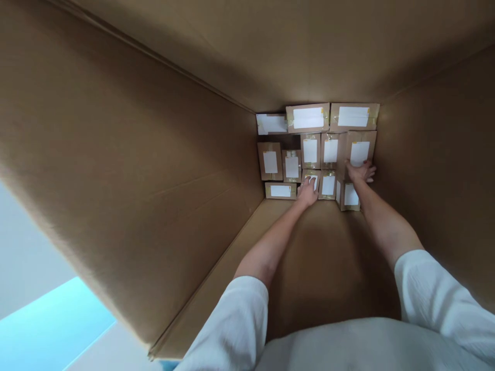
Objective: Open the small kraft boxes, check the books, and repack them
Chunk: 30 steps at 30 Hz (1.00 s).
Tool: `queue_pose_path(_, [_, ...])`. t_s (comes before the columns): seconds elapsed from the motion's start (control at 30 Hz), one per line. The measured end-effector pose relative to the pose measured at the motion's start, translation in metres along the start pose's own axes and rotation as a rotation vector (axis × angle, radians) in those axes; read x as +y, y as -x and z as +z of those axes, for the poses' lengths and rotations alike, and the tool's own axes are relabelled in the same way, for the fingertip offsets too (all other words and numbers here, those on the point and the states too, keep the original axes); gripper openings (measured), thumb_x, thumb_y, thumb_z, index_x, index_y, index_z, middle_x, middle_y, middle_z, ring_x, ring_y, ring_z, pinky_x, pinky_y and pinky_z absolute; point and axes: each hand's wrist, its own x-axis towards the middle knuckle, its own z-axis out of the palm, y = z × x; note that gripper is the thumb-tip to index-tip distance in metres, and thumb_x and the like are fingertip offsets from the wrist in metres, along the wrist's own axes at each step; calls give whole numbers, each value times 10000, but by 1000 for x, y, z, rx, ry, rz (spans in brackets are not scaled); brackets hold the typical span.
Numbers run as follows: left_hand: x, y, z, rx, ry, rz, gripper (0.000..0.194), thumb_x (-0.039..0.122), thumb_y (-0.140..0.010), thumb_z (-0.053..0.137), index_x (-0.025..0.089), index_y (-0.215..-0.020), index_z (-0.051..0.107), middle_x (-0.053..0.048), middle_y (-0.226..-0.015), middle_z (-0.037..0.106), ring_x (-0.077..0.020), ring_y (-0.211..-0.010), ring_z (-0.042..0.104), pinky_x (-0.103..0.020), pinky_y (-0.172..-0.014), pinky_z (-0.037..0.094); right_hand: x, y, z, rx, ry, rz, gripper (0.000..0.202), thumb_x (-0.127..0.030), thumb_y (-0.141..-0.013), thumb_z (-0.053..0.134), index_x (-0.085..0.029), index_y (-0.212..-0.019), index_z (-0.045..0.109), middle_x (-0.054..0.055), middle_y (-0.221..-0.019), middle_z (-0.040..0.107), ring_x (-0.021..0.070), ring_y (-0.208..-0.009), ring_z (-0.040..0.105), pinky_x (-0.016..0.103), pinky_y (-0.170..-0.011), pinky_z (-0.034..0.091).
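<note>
Right hand lies across the lower front of a brown carton, at the right end of the stacked rows; grip spread wide, thumb by the left edge, fingers by the right; cannot tell whether it clamps. Carton: plain cardboard, white label with small yellow mark. Labelled face toward the wearer, taller than wide, long axis of that face roughly upright. It stands above the lower-right carton, just beside the right wall; its left side shows, protruding past its neighbour. Left hand: fingers parted on a bottom-row carton. Room opens in front, over the large box's floor.
</note>
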Motion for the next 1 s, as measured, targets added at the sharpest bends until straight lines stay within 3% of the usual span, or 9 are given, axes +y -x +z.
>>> queue_pose_path(0.3, [-10,10,4,-5,-31,-14,616,286,-1047,568,271,-1659,504,-98,-1816,353,-331,-1600,467,-486,-1313,411,-4,6,-10,-127,88,50,1223,-801,-850,773,-139,-1714,216,322,-1668,288,436,-1450,295,602,-1184,281])
queue_pose_path(0.57, [-7,17,6,-39,10,-24,619,295,-1035,590,287,-1650,519,-90,-1819,349,-334,-1580,491,-489,-1322,404,-15,28,-10,-146,213,-60,1510,-678,-806,865,-157,-1754,-188,346,-1798,47,462,-1610,107,655,-1252,260])
queue_pose_path(0.67, [-14,23,3,-44,31,-17,613,289,-1033,592,277,-1642,529,-113,-1813,354,-344,-1583,486,-508,-1316,407,-11,32,-11,-67,224,-90,1501,-664,-789,868,-187,-1766,-166,327,-1808,24,471,-1587,155,653,-1247,260])
queue_pose_path(0.8, [-18,29,0,-24,16,-27,585,283,-1037,584,244,-1621,552,-140,-1795,374,-361,-1576,494,-516,-1302,420,1,27,-9,7,170,-149,1459,-674,-740,875,-216,-1782,-38,334,-1766,133,509,-1519,268,716,-1190,288])
queue_pose_path(1.0, [1,35,-12,-4,12,-44,610,267,-1015,597,248,-1622,544,-142,-1798,373,-355,-1583,488,-520,-1315,404,5,42,-9,4,99,-253,1393,-663,-725,839,-269,-1780,21,311,-1720,208,526,-1475,329,755,-1147,311])
